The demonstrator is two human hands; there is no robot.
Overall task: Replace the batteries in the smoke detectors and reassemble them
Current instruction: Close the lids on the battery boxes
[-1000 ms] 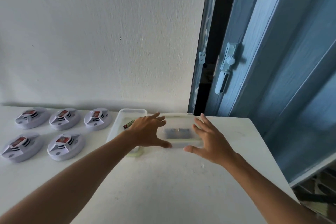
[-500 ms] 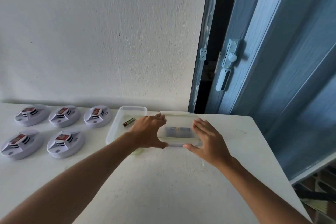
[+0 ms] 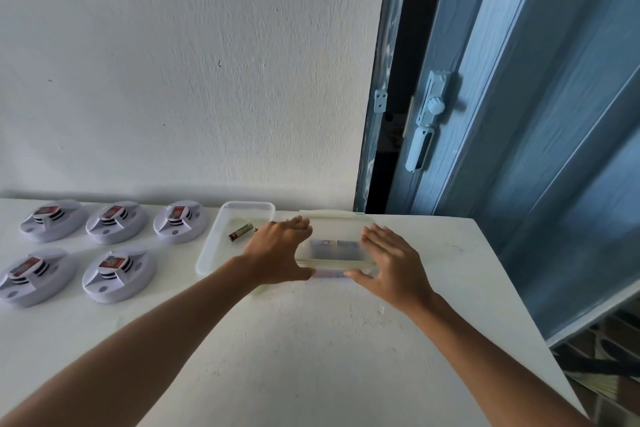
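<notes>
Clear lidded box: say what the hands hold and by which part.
Both hands hold the clear lidded box by its short ends: the left hand at its left end, the right hand at its right end, thumbs at the near edge.

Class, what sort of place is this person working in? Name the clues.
Probably a room in a home, not a workshop: a plain white table against a plastered white wall, beside a blue wooden door with a bolt latch.
</notes>
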